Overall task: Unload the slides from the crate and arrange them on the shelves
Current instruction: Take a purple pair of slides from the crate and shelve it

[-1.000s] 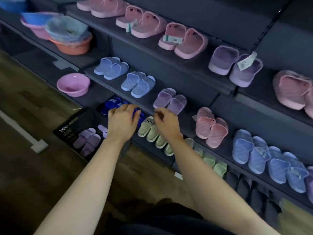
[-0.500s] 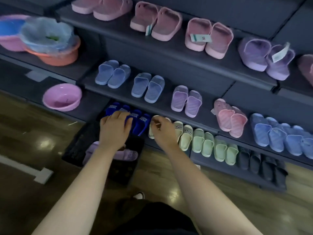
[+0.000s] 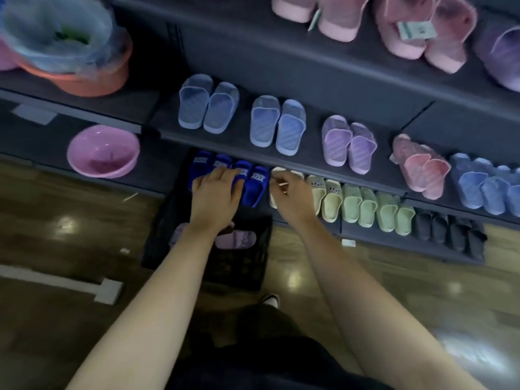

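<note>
A shop aisle is being shown, with footwear being displayed for sale.

Above the black crate, which is being kept on the wooden floor, dark tiered shelves are being stocked with slides in pairs, grouped by colour: blue slides just above the crate, cream slides, green slides and black slides to its right, lilac slides higher up. A paper tag is being carried by pink slides far above the crate, and plastic basins are being offered up and to its left.
</note>
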Tool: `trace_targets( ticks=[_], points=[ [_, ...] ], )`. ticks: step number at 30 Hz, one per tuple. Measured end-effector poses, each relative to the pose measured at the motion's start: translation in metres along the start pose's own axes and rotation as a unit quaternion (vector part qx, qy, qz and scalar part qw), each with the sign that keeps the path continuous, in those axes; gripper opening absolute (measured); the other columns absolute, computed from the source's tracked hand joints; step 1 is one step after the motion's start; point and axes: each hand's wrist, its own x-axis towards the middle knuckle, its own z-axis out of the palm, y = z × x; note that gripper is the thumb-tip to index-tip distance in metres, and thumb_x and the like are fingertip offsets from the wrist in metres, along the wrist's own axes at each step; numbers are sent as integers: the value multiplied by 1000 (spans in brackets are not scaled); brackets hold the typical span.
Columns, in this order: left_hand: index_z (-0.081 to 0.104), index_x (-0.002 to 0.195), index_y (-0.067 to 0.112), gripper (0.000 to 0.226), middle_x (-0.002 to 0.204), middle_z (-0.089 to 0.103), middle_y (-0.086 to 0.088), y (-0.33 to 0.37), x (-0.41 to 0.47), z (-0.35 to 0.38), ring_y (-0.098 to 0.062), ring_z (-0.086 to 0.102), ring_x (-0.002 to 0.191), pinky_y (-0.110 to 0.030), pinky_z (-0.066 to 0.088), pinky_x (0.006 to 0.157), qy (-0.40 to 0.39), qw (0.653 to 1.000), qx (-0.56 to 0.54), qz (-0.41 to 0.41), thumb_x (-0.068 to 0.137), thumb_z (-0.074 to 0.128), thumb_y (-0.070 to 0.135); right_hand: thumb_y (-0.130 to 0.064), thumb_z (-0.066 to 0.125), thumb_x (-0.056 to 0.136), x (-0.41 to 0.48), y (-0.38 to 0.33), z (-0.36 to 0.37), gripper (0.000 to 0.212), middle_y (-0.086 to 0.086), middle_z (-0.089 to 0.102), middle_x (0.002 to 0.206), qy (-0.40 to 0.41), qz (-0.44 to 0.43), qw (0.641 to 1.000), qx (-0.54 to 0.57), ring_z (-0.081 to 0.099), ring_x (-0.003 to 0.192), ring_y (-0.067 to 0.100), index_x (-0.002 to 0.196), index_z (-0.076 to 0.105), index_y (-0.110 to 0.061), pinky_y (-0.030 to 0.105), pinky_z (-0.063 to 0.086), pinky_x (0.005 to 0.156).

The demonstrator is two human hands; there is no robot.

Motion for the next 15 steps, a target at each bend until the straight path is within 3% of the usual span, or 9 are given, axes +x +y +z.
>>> trace_targets(
  ticks=[8,15],
  points=[
    [54,127,18,35,130,54,-6,-137,7,-11,-28,51,116,-41,34,97,-115,992,44,26,97,44,33,-18,57,93,-10,-15,132,24,16,69,106,-16,111,994,-6,63,96,29,111,67,-6,22,35,72],
    [48,133,16,39,136,49,-9,-248,-6,62,-30,48,122,-43,37,99,-184,981,50,-24,97,44,32,-28,50,96,-16,48,255,26,13,69,104,-58,205,977,-18,62,95,31,107,68,-13,23,28,63]
  ],
)
